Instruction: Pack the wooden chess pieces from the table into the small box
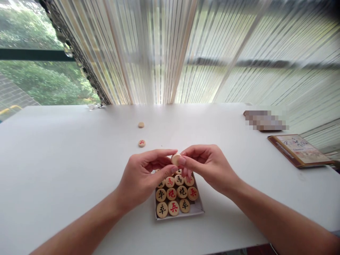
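Between my two hands, above the far end of an open box, is a round wooden Chinese chess piece (175, 159), its blank side showing. My right hand (208, 164) pinches it between thumb and fingers. My left hand (147, 171) touches its left side, with the thumb below and a finger above. Beneath them the shallow white box (198, 208) holds rows of pieces with red and black characters, among them a red-marked piece (173, 208) in the front row. My hands hide part of the back rows.
Beyond my left hand, a red-marked piece (141, 143) and a blank-side piece (141, 125) lie on the white table (66, 159). A brown-edged box lid (300, 150) and a partly blurred flat item (265, 121) rest at the right. String curtains (159, 53) hang behind.
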Demonstrator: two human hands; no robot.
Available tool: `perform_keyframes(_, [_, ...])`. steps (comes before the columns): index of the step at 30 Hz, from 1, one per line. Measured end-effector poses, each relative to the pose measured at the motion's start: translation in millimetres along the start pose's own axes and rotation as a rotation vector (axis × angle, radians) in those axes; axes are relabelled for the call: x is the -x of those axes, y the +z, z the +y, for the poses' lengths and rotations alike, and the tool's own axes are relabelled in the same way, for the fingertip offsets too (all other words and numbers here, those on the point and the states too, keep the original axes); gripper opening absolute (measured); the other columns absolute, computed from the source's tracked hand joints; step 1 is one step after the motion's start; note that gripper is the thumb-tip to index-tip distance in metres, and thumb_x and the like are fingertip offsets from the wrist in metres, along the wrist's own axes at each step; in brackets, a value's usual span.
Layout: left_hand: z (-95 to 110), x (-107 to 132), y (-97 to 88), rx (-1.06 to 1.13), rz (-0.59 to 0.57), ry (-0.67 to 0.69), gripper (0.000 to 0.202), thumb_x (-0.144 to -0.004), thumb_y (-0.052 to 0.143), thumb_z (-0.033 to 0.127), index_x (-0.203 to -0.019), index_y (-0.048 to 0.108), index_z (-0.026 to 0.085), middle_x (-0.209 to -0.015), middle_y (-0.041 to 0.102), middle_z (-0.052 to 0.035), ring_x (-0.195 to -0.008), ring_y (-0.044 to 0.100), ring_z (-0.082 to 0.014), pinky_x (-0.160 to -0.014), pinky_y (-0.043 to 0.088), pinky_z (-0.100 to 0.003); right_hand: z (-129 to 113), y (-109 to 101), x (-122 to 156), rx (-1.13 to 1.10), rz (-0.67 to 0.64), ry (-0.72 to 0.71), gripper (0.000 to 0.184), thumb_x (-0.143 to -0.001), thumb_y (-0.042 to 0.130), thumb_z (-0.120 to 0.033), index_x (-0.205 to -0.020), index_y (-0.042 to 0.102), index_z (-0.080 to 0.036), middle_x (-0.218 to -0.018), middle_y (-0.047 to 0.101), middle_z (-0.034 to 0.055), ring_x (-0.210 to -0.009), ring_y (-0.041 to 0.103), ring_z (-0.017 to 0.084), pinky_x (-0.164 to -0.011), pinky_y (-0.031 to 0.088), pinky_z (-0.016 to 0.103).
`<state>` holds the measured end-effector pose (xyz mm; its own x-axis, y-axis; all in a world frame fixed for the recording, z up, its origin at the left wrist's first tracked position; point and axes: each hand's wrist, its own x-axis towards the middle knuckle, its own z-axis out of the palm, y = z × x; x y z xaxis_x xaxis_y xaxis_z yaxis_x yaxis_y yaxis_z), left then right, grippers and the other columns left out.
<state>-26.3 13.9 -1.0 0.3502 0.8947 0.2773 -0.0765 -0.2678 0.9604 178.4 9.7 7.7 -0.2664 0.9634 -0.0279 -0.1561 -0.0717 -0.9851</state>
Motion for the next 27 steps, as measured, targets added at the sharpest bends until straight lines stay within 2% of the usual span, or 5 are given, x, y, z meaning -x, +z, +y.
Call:
perform_keyframes(6, [-0.6,-0.6,1.6,-0.119,-0.042,0.134,0.029,-0.089,0.08,0.005,-0.115,0.082,0.017,-0.092,0.086,-0.0029,-0.08,0.083,-0.0142,-0.075,0.068,-0.016,-0.6,1.6,2.3,0.003,0.027,0.105,0.037,-0.061,0.104,-0.034,-0.075,0.077,-0.013,-0.054,0.067,-0.0002,-0.044,0.056,0.008,-0.038,0.041,0.015])
perform_keyframes(9, [-0.9,0.1,0.8,-0.2,-0.071,0.204,0.03,-0.09,0.079,0.004,-0.116,0.083,0.018,-0.092,0.086,-0.0035,-0.08,0.082,-0.0142,-0.075,0.068,-0.018,-2.7,2.8,3.6,0.026,0.023,0.124,0.036,-0.065,0.102,-0.037,-0.072,0.075,-0.013,-0.05,0.063,-0.0005,-0.043,0.054,0.009,-0.038,0.038,0.016])
perform_keyframes(14, [-0.3,1.0,-1.5,-0.208,-0.064,0.198,0.027,-0.089,0.081,0.007,-0.114,0.083,0.019,-0.09,0.085,-0.0031,-0.075,0.08,-0.0142,-0.072,0.067,-0.019,-2.1,2.4,3.4,-0.037,-0.03,0.095,0.034,-0.075,0.096,-0.042,-0.072,0.077,-0.013,-0.053,0.062,-0.0007,-0.045,0.052,0.008,-0.041,0.038,0.018])
perform_keyframes(19, [0.8,0.7,-1.3,-0.197,-0.035,0.157,0.027,-0.089,0.082,0.01,-0.115,0.082,0.017,-0.089,0.085,-0.0037,-0.075,0.08,-0.015,-0.073,0.068,-0.02,3.2,-1.9,2.3,-0.107,-0.083,0.108,0.025,-0.081,0.092,-0.037,-0.083,0.081,-0.014,-0.052,0.062,-0.002,-0.046,0.053,0.008,-0.043,0.04,0.017])
perform_keyframes(27, [0.1,2.8,-2.0,-0.312,-0.005,0.269,0.024,-0.089,0.082,0.009,-0.111,0.082,0.019,-0.089,0.085,-0.0002,-0.072,0.078,-0.0109,-0.073,0.065,-0.015,1.1,1.8,2.3,-0.146,-0.087,0.179,0.033,-0.065,0.102,-0.026,-0.08,0.076,-0.014,-0.064,0.065,-0.0021,-0.051,0.052,0.006,-0.044,0.037,0.016])
